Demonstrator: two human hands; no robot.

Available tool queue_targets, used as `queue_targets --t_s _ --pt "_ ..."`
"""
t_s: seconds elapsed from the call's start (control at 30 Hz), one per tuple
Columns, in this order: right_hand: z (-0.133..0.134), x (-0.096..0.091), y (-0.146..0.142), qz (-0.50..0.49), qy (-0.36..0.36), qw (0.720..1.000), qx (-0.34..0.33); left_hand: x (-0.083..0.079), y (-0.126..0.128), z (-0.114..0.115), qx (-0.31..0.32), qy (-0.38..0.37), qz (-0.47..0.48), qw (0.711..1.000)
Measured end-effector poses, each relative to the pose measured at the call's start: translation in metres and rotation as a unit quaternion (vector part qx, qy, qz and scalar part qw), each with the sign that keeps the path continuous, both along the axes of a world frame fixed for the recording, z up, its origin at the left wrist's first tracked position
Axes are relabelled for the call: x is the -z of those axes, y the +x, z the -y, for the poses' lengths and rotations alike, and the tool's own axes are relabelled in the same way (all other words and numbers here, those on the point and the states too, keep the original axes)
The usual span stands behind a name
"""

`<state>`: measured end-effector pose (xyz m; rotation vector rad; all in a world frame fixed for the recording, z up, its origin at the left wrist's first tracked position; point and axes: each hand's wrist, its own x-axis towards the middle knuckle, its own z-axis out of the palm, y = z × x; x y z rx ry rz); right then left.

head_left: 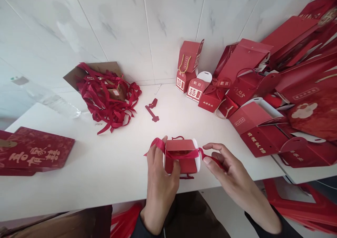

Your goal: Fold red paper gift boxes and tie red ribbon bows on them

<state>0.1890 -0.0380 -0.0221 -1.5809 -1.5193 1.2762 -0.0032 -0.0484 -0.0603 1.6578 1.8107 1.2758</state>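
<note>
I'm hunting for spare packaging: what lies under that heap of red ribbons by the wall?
A brown cardboard sheet pokes out behind the ribbon heap, and a small brown box sits among the strands. Whatever else lies beneath is covered.

reds on white — colours at the table

small box (181, 156) red with white ends; ribbon (158, 143) deep red; ribbon pile (107, 99) crimson; table (105, 160) white; flat bags (34, 153) red with gold characters; wall (147, 27) white marble, grey-veined
</note>
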Motion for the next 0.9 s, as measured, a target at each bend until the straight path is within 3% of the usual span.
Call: queue_targets --t_s 0.13,0.37,0.5,0.63,0.9 --pt "-0.001 -0.004 0.003 0.02 0.024 0.999 -0.011 0.0 0.003 0.001 -0.003 0.011 0.002 1.0" --pt "-0.012 0.005 0.018 0.027 0.008 0.998 0.062 0.004 -0.003 0.008 0.008 0.004 0.057 0.998" --pt "-0.014 0.012 0.021 -0.011 0.006 0.999 -0.03 0.003 -0.006 0.01 -0.009 -0.018 0.074 0.997" --pt "-0.01 0.007 0.011 -0.03 0.021 0.993 -0.114 -0.006 -0.005 0.005 0.018 0.019 0.015 1.0" --pt "-0.013 0.004 0.008 -0.058 0.021 0.997 -0.052 -0.021 -0.008 -0.003 0.055 0.07 -0.249 0.964"
